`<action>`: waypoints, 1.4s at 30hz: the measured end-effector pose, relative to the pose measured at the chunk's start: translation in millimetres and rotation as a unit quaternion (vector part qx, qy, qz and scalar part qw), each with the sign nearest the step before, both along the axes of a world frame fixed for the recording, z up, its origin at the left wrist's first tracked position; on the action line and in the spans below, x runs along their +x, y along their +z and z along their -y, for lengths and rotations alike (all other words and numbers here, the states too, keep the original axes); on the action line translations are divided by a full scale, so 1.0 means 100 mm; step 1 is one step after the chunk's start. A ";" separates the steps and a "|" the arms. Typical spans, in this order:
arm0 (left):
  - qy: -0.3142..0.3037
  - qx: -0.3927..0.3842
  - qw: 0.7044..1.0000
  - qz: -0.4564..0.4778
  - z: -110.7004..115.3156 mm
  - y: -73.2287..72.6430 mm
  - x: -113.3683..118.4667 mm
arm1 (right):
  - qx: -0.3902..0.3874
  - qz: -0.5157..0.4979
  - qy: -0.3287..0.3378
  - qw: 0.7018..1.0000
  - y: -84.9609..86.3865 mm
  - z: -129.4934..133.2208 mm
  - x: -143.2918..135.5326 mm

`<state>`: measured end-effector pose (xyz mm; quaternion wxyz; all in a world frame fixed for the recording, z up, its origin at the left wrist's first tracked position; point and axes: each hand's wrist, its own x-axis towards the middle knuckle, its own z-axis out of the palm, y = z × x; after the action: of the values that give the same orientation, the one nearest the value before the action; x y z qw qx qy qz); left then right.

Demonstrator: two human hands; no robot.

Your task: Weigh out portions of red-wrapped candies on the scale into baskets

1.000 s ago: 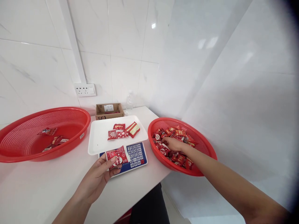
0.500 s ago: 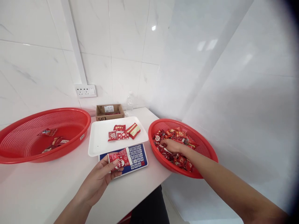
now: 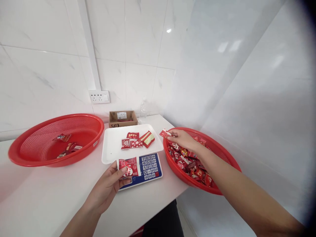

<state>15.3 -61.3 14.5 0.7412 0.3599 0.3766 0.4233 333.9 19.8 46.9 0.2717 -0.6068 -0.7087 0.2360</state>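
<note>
The left hand (image 3: 106, 185) partly hides its red packet (image 3: 133, 163)

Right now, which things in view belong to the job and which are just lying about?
Likely in the job:
left hand holding red packet
right hand holding second packet
right basket
left basket
scale
white tray

Probably just lying about:
cardboard box
plastic bottle

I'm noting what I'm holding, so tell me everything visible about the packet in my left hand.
The packet is red with pale print and a white right edge, apparently glossy film. Your left hand pinches its left side, thumb on the printed front. It appears in front of the blue keypad panel, back hidden.
</note>
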 end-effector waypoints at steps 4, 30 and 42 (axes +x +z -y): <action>-0.012 0.025 1.000 -0.009 0.04 0.00 -0.06 | 0.002 0.028 0.080 0.996 0.03 -0.12 -0.55; -0.064 0.177 0.968 -0.169 0.16 -0.04 -0.02 | -0.136 -0.125 0.214 0.959 0.00 0.95 -1.19; -0.261 0.329 0.850 -0.320 0.51 -0.19 0.27 | -0.262 -0.145 0.137 0.944 -0.40 1.64 -0.88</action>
<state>42.0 -112.3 -4.7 0.5016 0.7830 0.3237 0.1748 245.6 -144.4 6.7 0.1677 -0.5127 -0.6512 0.5337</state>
